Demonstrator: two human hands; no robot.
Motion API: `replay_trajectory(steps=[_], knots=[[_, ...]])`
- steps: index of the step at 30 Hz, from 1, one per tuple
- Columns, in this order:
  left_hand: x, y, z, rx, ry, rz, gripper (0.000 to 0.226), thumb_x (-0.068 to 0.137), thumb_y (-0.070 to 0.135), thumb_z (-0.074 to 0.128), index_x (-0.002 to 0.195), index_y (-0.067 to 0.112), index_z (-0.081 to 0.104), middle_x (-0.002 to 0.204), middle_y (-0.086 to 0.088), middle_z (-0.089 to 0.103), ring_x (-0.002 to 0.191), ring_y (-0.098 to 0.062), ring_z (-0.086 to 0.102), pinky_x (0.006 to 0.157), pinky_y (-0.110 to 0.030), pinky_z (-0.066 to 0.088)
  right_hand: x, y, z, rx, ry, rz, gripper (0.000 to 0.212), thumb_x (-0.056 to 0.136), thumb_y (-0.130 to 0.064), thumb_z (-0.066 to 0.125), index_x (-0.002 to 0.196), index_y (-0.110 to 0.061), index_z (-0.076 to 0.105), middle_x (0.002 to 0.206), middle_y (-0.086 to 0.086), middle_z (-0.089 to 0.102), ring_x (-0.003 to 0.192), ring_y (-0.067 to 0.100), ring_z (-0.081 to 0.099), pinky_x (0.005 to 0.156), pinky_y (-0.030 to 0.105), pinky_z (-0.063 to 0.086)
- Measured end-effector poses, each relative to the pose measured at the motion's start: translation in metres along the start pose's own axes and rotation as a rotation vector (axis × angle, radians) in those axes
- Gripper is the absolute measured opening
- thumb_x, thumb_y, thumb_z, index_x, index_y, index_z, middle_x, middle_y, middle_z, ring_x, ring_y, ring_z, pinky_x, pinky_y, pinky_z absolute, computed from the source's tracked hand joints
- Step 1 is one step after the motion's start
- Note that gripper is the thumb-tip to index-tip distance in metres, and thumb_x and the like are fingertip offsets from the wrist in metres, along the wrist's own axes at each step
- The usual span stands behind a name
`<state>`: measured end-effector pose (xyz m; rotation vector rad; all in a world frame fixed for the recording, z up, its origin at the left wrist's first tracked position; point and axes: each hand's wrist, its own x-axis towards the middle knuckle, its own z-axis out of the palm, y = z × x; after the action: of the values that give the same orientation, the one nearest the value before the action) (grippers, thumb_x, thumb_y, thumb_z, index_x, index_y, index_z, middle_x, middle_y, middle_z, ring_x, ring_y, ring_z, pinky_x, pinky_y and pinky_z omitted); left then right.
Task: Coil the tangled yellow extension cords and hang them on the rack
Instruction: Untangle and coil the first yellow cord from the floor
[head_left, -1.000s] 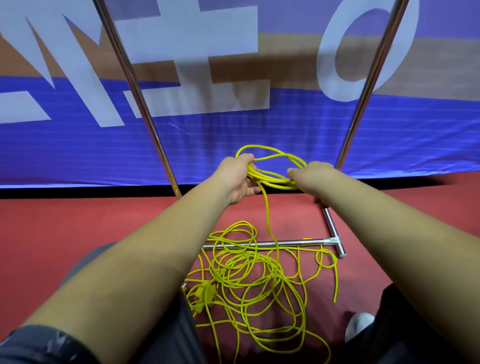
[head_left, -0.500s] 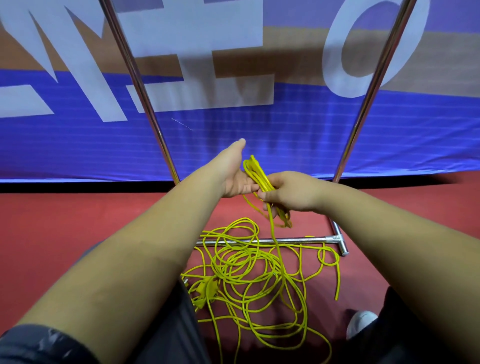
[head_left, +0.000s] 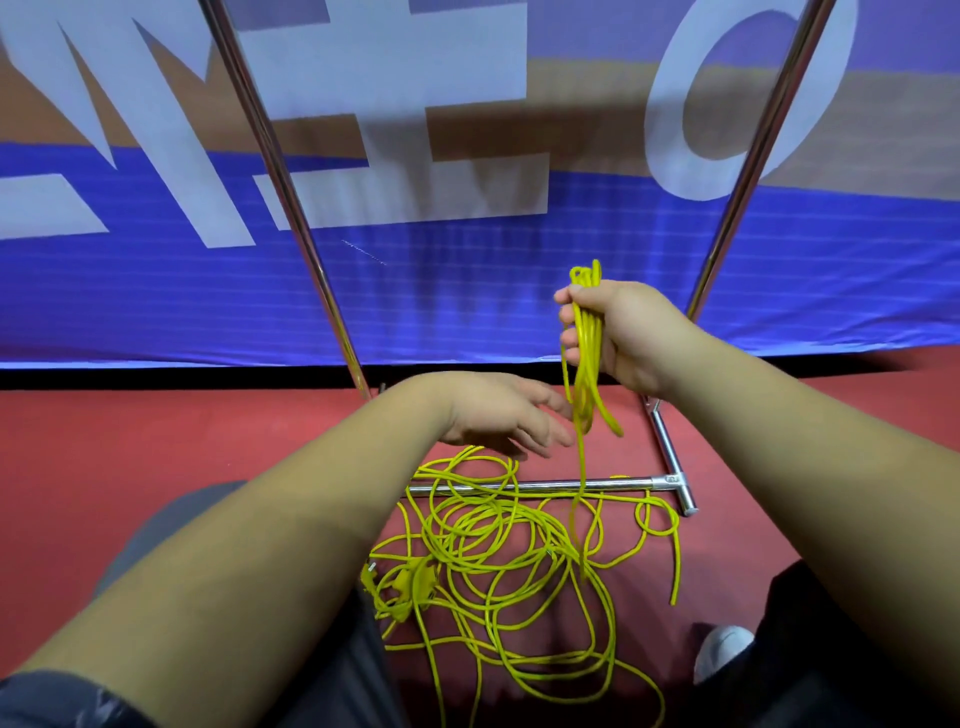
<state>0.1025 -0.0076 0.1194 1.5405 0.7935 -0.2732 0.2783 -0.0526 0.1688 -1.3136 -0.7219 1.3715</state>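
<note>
Right hand (head_left: 618, 338) grips a small bunch of the yellow cord (head_left: 587, 332) while the relaxed, empty left hand (head_left: 498, 415) reaches beside it; thin floppy stuff, probably snags, so grab the hanging strand above the floor tangle (head_left: 509, 551).

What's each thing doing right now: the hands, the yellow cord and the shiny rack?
right hand: raised, gripping a bunch of cord loops.
left hand: open, holding nothing, lower than the right.
rack: standing on the red floor.
floor cord: tangled, loose, partly lying over the rack's base bar.
</note>
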Motion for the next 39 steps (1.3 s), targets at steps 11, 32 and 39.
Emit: replay_trajectory(steps=[11,32,39], knots=[[0.031,-0.020,0.021,0.046,0.111,0.121,0.038,0.077,0.035,0.080,0.110,0.021,0.067,0.100,-0.001,0.076,0.095,-0.015,0.069,0.097,-0.043,0.052,-0.002,-0.011,-0.009,0.281,0.042,-0.032,0.020,0.111,-0.018,0.046,0.106,-0.009,0.062,0.074,0.000,0.059,0.053,0.010,0.053,0.046,0.023,0.045],[0.043,-0.043,0.003,0.422,0.077,-0.022,0.019,0.107,0.024,0.055,0.116,0.016,0.070,0.091,0.014,0.066,0.078,-0.006,0.056,0.069,-0.022,0.047,0.004,-0.018,-0.019,0.316,0.104,-0.024,0.033,0.112,-0.037,0.051,0.121,-0.009,0.064,0.059,-0.010,0.039,0.041,0.005,0.025,0.037,0.021,0.025],[0.050,-0.067,0.046,0.530,-0.172,-0.056,0.038,0.099,-0.001,0.061,0.136,0.006,0.060,0.123,-0.007,0.064,0.102,-0.012,0.055,0.073,-0.008,0.044,-0.001,-0.029,-0.024,0.251,0.024,-0.045,0.030,0.111,-0.037,0.053,0.119,-0.012,0.068,0.063,-0.010,0.036,0.044,0.006,0.024,0.038,0.022,0.026]])
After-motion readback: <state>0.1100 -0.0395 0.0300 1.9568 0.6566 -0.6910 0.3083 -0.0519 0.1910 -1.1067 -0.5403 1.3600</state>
